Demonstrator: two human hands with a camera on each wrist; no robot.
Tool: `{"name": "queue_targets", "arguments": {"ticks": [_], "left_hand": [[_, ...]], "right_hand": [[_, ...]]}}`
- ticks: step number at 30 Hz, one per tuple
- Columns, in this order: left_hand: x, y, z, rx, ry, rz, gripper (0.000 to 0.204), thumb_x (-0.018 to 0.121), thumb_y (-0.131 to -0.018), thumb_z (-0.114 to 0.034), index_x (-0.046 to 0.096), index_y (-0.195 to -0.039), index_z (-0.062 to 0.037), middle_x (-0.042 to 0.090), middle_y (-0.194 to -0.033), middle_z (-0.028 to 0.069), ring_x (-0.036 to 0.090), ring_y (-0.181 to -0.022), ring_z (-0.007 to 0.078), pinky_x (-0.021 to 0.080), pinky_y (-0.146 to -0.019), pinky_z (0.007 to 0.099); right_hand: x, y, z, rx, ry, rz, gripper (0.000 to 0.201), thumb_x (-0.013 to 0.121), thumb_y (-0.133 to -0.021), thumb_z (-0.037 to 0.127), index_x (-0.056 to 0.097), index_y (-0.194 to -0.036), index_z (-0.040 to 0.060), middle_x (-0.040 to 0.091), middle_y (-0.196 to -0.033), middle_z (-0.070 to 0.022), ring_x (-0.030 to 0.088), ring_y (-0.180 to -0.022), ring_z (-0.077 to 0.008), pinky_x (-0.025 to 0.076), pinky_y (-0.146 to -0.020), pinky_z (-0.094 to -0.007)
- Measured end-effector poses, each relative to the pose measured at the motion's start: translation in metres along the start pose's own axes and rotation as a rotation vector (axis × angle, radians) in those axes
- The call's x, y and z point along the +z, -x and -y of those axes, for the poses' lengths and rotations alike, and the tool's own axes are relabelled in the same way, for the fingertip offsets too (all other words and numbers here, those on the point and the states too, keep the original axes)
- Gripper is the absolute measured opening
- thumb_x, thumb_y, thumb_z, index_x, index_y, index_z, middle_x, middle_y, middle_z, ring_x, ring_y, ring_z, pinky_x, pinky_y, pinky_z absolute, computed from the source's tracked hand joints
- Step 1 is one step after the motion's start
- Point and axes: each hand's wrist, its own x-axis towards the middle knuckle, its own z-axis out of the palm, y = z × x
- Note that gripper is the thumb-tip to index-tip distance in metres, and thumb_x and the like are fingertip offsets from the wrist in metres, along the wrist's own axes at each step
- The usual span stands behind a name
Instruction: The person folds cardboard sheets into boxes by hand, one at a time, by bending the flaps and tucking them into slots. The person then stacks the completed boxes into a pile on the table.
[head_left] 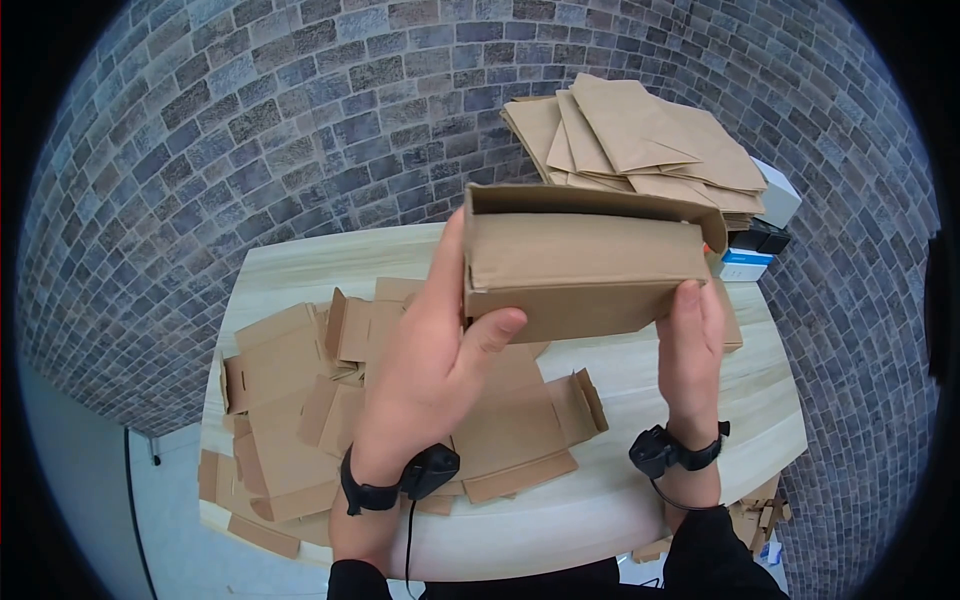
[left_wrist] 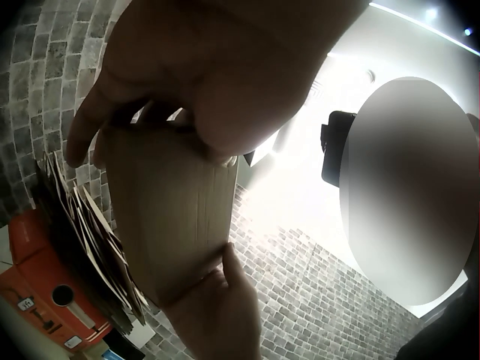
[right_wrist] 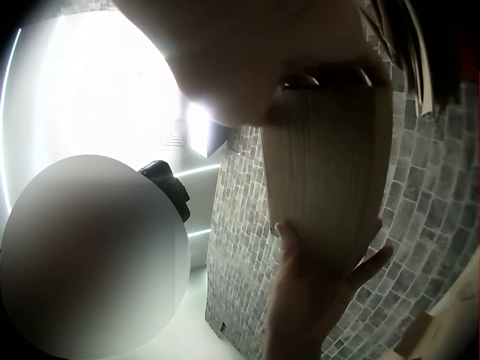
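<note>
A brown cardboard box (head_left: 590, 305), folded into shape, is held up over the table between both hands. Its lid panel stands raised along the far side, with another panel lying just inside it. My left hand (head_left: 415, 370) grips the left end, thumb across the near face and fingers behind. At the right end, my right hand (head_left: 692, 345) holds the corner with its thumb on the near edge; its other fingers are mostly hidden. Both wrist views show the box (left_wrist: 172, 202) spanning from one hand to the other.
Flattened cardboard boxes (head_left: 290, 430) overlap across the table's left and middle. A pile of brown paper bags (head_left: 650, 140) stands at the back right, above an orange box (left_wrist: 45, 285). A blue-and-white box (head_left: 745, 264) sits beside it. Cardboard pieces (head_left: 755, 520) lie below the table's right side.
</note>
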Motion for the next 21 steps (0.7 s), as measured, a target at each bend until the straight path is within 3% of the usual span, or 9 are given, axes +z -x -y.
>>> {"name": "queue_targets", "arguments": {"ticks": [2,3,5,6,8,11,14,16,21], "left_hand": [[0.007,-0.002,0.008,0.084,-0.078,-0.012,0.074,0.056,-0.094,-0.027,0.014,-0.148,0.0000,0.032,-0.146,0.0243,0.037,-0.133,0.0354,0.031,-0.107,0.0392],[0.009,-0.003,0.010,0.167,-0.159,-0.025,0.073,0.056,-0.094,-0.021,0.012,-0.148,-0.0005,0.030,-0.147,0.0238,0.036,-0.134,0.0361,0.031,-0.107,0.0397],[0.010,-0.004,0.009,0.136,-0.163,0.001,0.073,0.056,-0.093,-0.017,0.010,-0.148,-0.0012,0.030,-0.147,0.0239,0.034,-0.134,0.0382,0.030,-0.108,0.0405],[0.010,-0.004,0.009,0.164,-0.192,0.011,0.072,0.056,-0.093,-0.016,0.011,-0.148,-0.0013,0.030,-0.147,0.0245,0.034,-0.134,0.0389,0.030,-0.108,0.0407],[0.012,-0.004,0.008,0.191,-0.221,0.022,0.072,0.056,-0.093,-0.015,0.012,-0.148,-0.0013,0.031,-0.146,0.0250,0.033,-0.134,0.0396,0.030,-0.108,0.0409],[0.017,-0.001,0.008,0.145,-0.181,-0.019,0.070,0.054,-0.095,-0.021,0.014,-0.148,0.0003,0.031,-0.145,0.0269,0.034,-0.134,0.0395,0.029,-0.108,0.0410],[0.019,0.000,0.010,0.206,-0.145,-0.047,0.069,0.049,-0.098,-0.035,0.017,-0.146,0.0032,0.035,-0.142,0.0265,0.037,-0.132,0.0352,0.030,-0.107,0.0392],[0.020,0.002,0.003,0.067,0.015,-0.059,0.073,0.041,-0.099,-0.047,0.019,-0.145,0.0051,0.037,-0.140,0.0241,0.039,-0.130,0.0299,0.029,-0.107,0.0371],[0.025,0.000,0.002,0.124,-0.009,-0.127,0.074,0.039,-0.098,-0.050,0.020,-0.144,0.0056,0.037,-0.140,0.0223,0.038,-0.130,0.0283,0.028,-0.108,0.0365]], "right_hand": [[0.010,0.001,-0.002,0.054,-0.146,-0.221,0.052,0.042,-0.101,0.036,0.039,-0.135,-0.0042,0.054,-0.124,-0.0109,0.047,-0.118,-0.0175,0.033,-0.103,-0.0306],[0.014,0.000,-0.002,0.054,-0.143,-0.221,0.052,0.042,-0.101,0.036,0.039,-0.135,-0.0042,0.054,-0.124,-0.0109,0.047,-0.118,-0.0175,0.033,-0.103,-0.0306],[0.020,-0.003,-0.003,0.021,-0.330,-0.325,0.048,0.039,-0.100,0.032,0.040,-0.133,-0.0035,0.054,-0.125,-0.0135,0.047,-0.119,-0.0198,0.031,-0.105,-0.0323],[0.017,-0.005,-0.004,0.021,-0.329,-0.326,0.048,0.039,-0.100,0.032,0.040,-0.133,-0.0035,0.054,-0.125,-0.0135,0.047,-0.119,-0.0198,0.031,-0.105,-0.0323],[0.008,-0.007,-0.006,0.028,-0.281,-0.148,0.049,0.037,-0.097,0.035,0.042,-0.132,0.0014,0.050,-0.133,-0.0192,0.042,-0.127,-0.0236,0.029,-0.107,-0.0373],[0.015,-0.006,-0.005,0.035,-0.267,-0.197,0.049,0.037,-0.094,0.032,0.040,-0.133,0.0023,0.050,-0.133,-0.0207,0.044,-0.127,-0.0242,0.029,-0.107,-0.0375],[0.019,-0.005,-0.002,0.000,-0.227,-0.235,0.050,0.037,-0.094,0.031,0.037,-0.136,0.0028,0.049,-0.133,-0.0211,0.045,-0.126,-0.0257,0.030,-0.107,-0.0381],[0.022,-0.003,-0.001,-0.034,-0.201,-0.236,0.051,0.038,-0.095,0.030,0.035,-0.138,0.0027,0.049,-0.133,-0.0212,0.045,-0.126,-0.0262,0.030,-0.107,-0.0384],[0.028,-0.002,-0.001,-0.112,-0.185,-0.280,0.053,0.038,-0.097,0.024,0.028,-0.143,0.0019,0.049,-0.133,-0.0207,0.044,-0.127,-0.0268,0.032,-0.107,-0.0391]]}}
